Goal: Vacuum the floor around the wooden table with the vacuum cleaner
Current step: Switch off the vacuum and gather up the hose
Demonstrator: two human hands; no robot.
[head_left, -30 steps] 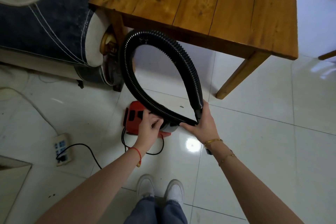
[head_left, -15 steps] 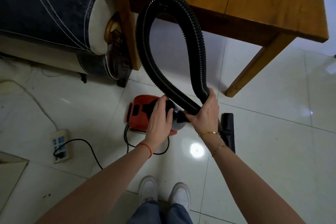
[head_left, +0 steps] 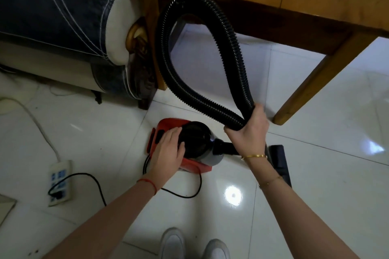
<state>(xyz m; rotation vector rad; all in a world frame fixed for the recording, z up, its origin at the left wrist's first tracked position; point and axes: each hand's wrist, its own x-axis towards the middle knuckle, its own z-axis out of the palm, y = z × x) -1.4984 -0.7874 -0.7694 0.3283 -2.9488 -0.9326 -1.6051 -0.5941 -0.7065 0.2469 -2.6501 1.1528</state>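
Sofa point(head_left: 63, 27), power strip point(head_left: 60, 183), white shoes point(head_left: 172, 244)

Bare forearms, no sleeves. Thin red string bracelet point(head_left: 148, 183) on the left wrist; on the right wrist a gold bangle point(head_left: 253, 156) plus a finer gold chain point(head_left: 270, 181) further up. White sneakers point(head_left: 172, 243) at the bottom edge, blue denim hem just visible between them.

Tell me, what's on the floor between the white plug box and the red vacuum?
Only the thin black cord, curving over bare white tiles from the power strip toward the vacuum cleaner. The head view shows it.
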